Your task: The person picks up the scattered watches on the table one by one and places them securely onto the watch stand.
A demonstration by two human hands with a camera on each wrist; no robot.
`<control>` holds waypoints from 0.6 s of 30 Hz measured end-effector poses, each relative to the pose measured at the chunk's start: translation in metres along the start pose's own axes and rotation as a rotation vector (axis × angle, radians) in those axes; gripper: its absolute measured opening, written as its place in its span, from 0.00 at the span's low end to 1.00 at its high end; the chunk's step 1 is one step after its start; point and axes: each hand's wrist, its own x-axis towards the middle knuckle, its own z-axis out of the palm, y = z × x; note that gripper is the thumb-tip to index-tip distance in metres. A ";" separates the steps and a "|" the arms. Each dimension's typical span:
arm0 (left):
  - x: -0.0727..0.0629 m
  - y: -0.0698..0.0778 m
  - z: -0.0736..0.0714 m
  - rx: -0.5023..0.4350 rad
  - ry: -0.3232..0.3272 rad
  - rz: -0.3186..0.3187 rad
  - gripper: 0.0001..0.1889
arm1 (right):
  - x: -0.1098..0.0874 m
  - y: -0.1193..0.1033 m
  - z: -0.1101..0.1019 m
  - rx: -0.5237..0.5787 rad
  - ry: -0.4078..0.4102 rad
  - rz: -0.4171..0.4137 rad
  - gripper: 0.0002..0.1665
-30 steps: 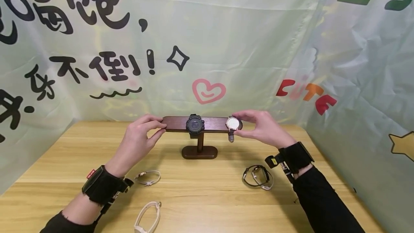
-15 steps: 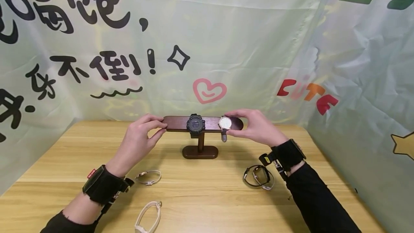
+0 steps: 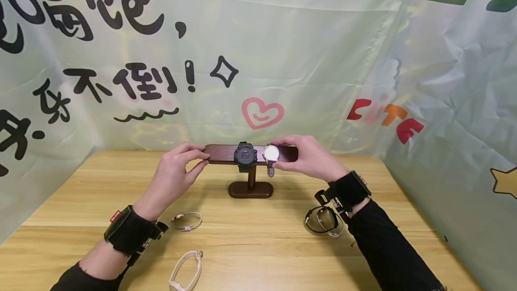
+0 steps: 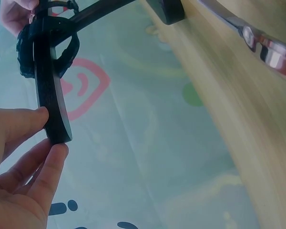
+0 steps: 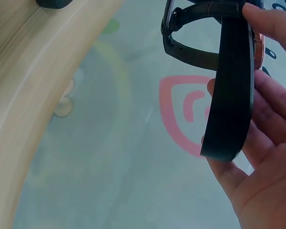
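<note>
A dark brown wooden watch stand (image 3: 251,189) stands on the table with its bar level. My left hand (image 3: 173,169) pinches the bar's left end between thumb and fingers, as the left wrist view also shows at the bar tip (image 4: 57,109). A chunky black watch (image 3: 245,154) is looped round the bar near its middle. Right of it, my right hand (image 3: 313,158) holds a round, light-faced watch (image 3: 271,153) by its upper and lower edges. In the right wrist view its dark strap (image 5: 190,52) loops behind the bar, whose right end sticks out past my fingers.
A thin light bracelet (image 3: 187,227) lies front left, with a pale band (image 3: 185,273) nearer me. Front right, a black bracelet (image 3: 315,230) overlaps a light one. A printed cloth (image 3: 323,57) hangs behind the wooden table (image 3: 242,246).
My right hand has slid the light-faced watch leftward along the bar, closer to the black watch, so the bar's right end now shows. The left hand has kept its grip on the left end.
</note>
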 end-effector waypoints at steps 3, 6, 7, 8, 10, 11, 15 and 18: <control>0.000 0.000 0.000 -0.002 -0.006 -0.007 0.09 | 0.002 -0.001 0.002 -0.012 -0.003 -0.011 0.33; 0.000 0.001 0.000 -0.005 -0.009 -0.010 0.09 | 0.005 -0.003 0.004 -0.011 -0.007 -0.016 0.33; 0.000 0.001 0.000 -0.005 -0.008 -0.010 0.09 | 0.005 -0.003 0.004 -0.007 -0.009 -0.016 0.33; 0.000 0.001 0.000 -0.005 -0.008 -0.009 0.09 | 0.006 -0.004 0.004 -0.001 -0.010 -0.013 0.33; 0.000 0.001 0.000 -0.007 -0.005 -0.006 0.09 | 0.007 -0.005 0.005 0.010 -0.010 -0.011 0.32; 0.000 0.001 0.000 -0.008 -0.004 -0.005 0.09 | 0.007 -0.005 0.005 0.012 -0.010 -0.009 0.32; 0.001 0.001 0.000 -0.009 -0.006 -0.009 0.09 | 0.009 -0.006 0.007 0.016 -0.011 -0.004 0.32; 0.001 0.001 0.000 -0.006 -0.011 -0.013 0.09 | 0.010 -0.007 0.008 0.012 -0.011 -0.008 0.32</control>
